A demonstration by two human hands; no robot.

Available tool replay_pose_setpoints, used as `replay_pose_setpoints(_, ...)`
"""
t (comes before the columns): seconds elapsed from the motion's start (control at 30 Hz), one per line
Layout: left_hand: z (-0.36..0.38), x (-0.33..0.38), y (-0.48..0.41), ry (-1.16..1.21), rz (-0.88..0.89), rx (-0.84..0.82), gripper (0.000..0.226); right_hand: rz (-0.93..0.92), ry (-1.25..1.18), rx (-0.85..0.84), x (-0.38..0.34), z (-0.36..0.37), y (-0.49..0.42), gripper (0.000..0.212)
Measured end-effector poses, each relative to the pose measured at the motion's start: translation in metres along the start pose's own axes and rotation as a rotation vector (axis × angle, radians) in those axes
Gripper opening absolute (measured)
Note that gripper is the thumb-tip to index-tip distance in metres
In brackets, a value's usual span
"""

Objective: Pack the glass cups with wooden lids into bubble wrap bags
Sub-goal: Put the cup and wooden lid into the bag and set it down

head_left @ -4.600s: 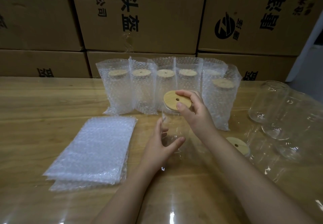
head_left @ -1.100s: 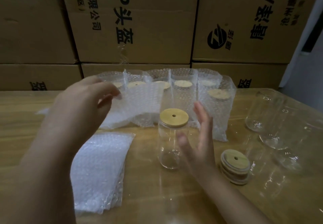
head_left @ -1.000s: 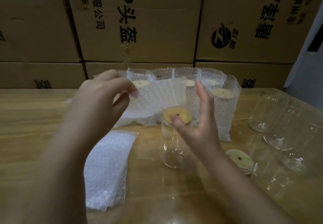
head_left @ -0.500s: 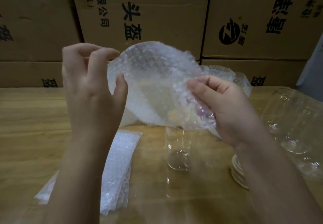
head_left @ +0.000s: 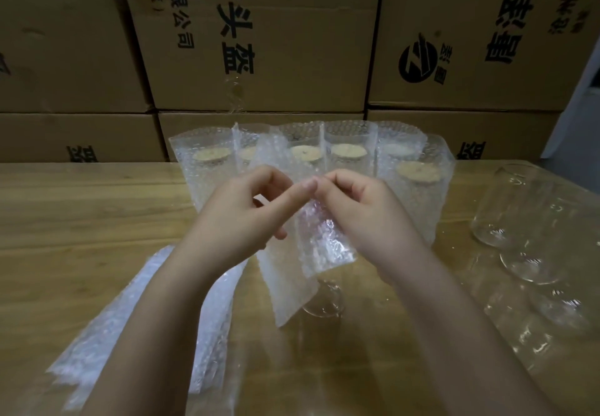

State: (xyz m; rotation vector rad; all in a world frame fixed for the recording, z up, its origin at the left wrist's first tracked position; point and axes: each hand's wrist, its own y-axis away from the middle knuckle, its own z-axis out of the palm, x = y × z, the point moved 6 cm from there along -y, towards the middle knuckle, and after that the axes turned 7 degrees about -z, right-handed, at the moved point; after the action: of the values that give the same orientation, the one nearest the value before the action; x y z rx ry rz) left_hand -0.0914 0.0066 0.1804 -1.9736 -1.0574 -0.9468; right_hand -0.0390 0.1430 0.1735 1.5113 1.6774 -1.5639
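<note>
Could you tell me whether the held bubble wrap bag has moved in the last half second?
Yes, downward: the bubble wrap bag rose well above the packed cups earlier; now its top is level with theirs.

Bubble wrap bag (head_left: pixel 308 253): one, clear, hanging upright at frame centre, its top edge pinched by the left hand (head_left: pixel 240 217) and right hand (head_left: pixel 360 214).
Glass cup (head_left: pixel 323 302): one, clear, lower centre, mostly hidden behind that bag, only its base showing.
Packed cups (head_left: pixel 418 188): six, wooden-lidded, each upright in its own bag, in a row at upper centre.
Flat bags (head_left: pixel 207 334): a stack, lower left.
Empty glass cups (head_left: pixel 506 211): several, unlidded, at the right edge.
</note>
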Motion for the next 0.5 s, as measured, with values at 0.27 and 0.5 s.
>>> replay_pose_setpoints(0.27,0.001,0.005,0.005,-0.151,0.049,-0.109,0.041,-0.045,0.118,-0.153,-0.008,0.007,0.003,0.023)
replay_pose_setpoints(0.5,-0.001,0.012,0.013,-0.266,0.132,-0.169,0.024,-0.035,0.009,-0.136,-0.009,0.008,0.003,0.015)
